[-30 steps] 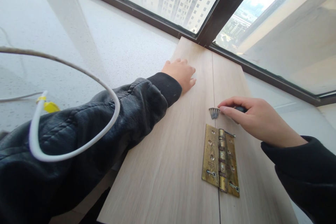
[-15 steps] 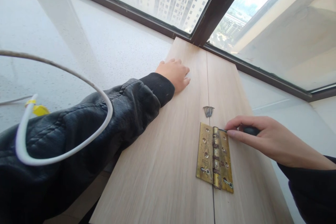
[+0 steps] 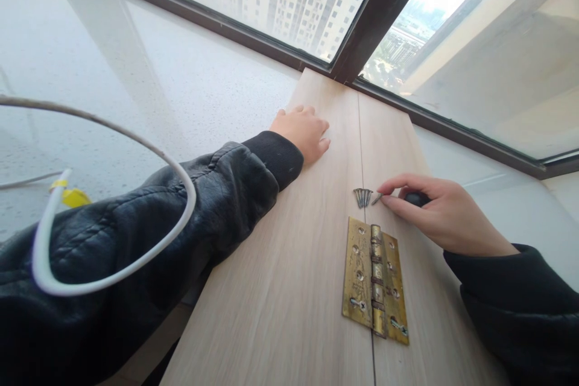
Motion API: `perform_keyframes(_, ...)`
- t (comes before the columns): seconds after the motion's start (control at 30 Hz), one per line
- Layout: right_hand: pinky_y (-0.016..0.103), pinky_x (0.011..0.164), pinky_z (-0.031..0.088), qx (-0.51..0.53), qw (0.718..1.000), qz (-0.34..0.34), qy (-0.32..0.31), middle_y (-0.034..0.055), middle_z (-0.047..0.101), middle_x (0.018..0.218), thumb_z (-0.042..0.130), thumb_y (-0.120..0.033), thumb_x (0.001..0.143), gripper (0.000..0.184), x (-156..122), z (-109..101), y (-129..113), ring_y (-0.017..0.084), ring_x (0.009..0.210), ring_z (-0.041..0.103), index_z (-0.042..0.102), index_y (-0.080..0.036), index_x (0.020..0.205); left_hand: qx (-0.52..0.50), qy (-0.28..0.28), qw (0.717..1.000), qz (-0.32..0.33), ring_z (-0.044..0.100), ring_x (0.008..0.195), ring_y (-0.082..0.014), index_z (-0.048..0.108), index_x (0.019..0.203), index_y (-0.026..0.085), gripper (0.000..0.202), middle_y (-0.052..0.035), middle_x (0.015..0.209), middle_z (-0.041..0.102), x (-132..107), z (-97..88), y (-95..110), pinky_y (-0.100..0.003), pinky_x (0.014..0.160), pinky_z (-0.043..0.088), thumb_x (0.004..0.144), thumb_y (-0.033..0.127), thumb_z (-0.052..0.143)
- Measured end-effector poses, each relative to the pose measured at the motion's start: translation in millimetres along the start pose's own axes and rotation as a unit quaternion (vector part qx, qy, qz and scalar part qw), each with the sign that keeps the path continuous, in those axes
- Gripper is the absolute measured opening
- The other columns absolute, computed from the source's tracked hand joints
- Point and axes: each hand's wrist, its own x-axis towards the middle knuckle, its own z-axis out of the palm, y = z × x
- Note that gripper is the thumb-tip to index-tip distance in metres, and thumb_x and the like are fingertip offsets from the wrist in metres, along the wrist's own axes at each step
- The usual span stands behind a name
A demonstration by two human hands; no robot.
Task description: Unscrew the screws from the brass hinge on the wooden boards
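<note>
My left hand (image 3: 302, 134) lies flat on the pale wooden board (image 3: 271, 289), palm down with the fingers a little apart. My right hand (image 3: 420, 205) is closed round a black-handled screwdriver (image 3: 416, 198); the palm and fingers partly hide it. A short, thin metal piece (image 3: 377, 198) sticks out from the pinched thumb and forefinger; I cannot tell whether it is the shaft or a screw. Just left of it, several screws (image 3: 362, 196) lie in a fan across the seam. Nearer me is an open brass hinge (image 3: 377, 280) along the seam, with a tilted screw (image 3: 357, 304) in its left leaf and another screw (image 3: 398, 327) in its right leaf.
A white cable (image 3: 181, 223) with a yellow tag (image 3: 75, 197) loops over my left sleeve. The board rests on a speckled white sill (image 3: 203, 78). Dark window frames (image 3: 353, 42) border the far side, with tall buildings outside.
My right hand has moved away from the hinge's top edge to beside the fanned screws, still holding the screwdriver. My left hand stays on the board. The view has shifted slightly.
</note>
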Motion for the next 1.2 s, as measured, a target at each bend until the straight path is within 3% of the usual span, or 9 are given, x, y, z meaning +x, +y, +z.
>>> perform_keyframes(0.1, 0.031, 0.058, 0.040, -0.005, 1.000, 0.002, 0.009, -0.0035, 0.059, 0.064, 0.063, -0.040, 0.082, 0.015, 0, 1, 2, 0.015, 0.056, 0.052, 0.068, -0.027, 0.085, 0.001, -0.005, 1.000, -0.003, 0.049, 0.124, -0.0313, 0.062, 0.127, 0.023, 0.044, -0.0139, 0.133, 0.055, 0, -0.3, 0, -0.051, 0.099, 0.042, 0.092, 0.041, 0.041)
perform_keyframes(0.73, 0.030, 0.058, 0.040, 0.007, 1.000, -0.025, 0.008, -0.0033, 0.060, 0.063, 0.063, -0.030, 0.079, 0.009, 4, 1, -5, 0.014, 0.056, 0.052, 0.066, -0.025, 0.085, 0.003, -0.004, 1.000, -0.006, 0.048, 0.125, -0.0307, 0.061, 0.128, 0.024, 0.045, -0.0124, 0.134, 0.054, 1, 0.0, 0, -0.051, 0.100, 0.042, 0.093, 0.042, 0.040)
perform_keyframes(0.87, 0.032, 0.062, 0.040, 0.030, 0.998, -0.001, 0.051, -0.0020, 0.062, 0.065, 0.066, -0.027, 0.076, 0.009, -2, 0, -5, 0.014, 0.057, 0.053, 0.069, -0.023, 0.084, 0.000, -0.002, 1.000, -0.001, 0.049, 0.124, -0.0314, 0.062, 0.127, 0.023, 0.045, -0.0137, 0.131, 0.055, 1, 0.5, 0, -0.052, 0.099, 0.042, 0.092, 0.042, 0.041)
perform_keyframes(0.97, 0.034, 0.062, 0.040, 0.048, 0.989, 0.018, 0.137, 0.0022, 0.066, 0.075, 0.066, -0.024, 0.077, 0.007, -8, -3, -2, 0.015, 0.061, 0.055, 0.068, -0.021, 0.083, -0.002, 0.000, 1.000, 0.003, 0.050, 0.124, -0.0321, 0.063, 0.126, 0.022, 0.045, -0.0150, 0.130, 0.056, 1, 1.3, -1, -0.054, 0.099, 0.043, 0.092, 0.041, 0.041)
perform_keyframes(1.03, 0.034, 0.054, 0.037, 0.117, 0.966, 0.027, 0.228, 0.0024, 0.063, 0.074, 0.060, -0.019, 0.078, 0.007, -11, -7, 1, 0.014, 0.055, 0.052, 0.064, -0.022, 0.082, -0.002, 0.002, 1.000, 0.006, 0.050, 0.124, -0.0322, 0.063, 0.126, 0.022, 0.045, -0.0152, 0.131, 0.056, 1, 1.6, -1, -0.054, 0.098, 0.043, 0.092, 0.041, 0.041)
perform_keyframes(1.1, 0.033, 0.046, 0.031, 0.280, 0.911, 0.045, 0.300, -0.0001, 0.055, 0.065, 0.053, -0.012, 0.076, 0.013, -14, -13, 4, 0.013, 0.046, 0.046, 0.058, -0.024, 0.077, 0.000, 0.003, 1.000, 0.009, 0.050, 0.124, -0.0324, 0.062, 0.127, 0.022, 0.045, -0.0152, 0.132, 0.055, 1, 1.4, -2, -0.054, 0.098, 0.043, 0.092, 0.041, 0.041)
perform_keyframes(1.2, 0.032, 0.043, 0.026, 0.512, 0.807, 0.103, 0.276, -0.0017, 0.044, 0.057, 0.046, -0.009, 0.076, 0.017, -19, -21, 5, 0.012, 0.041, 0.041, 0.053, -0.024, 0.070, 0.004, -0.003, 1.000, 0.009, 0.050, 0.124, -0.0321, 0.063, 0.126, 0.022, 0.045, -0.0146, 0.132, 0.055, 1, 0.8, -2, -0.053, 0.098, 0.043, 0.092, 0.042, 0.040)
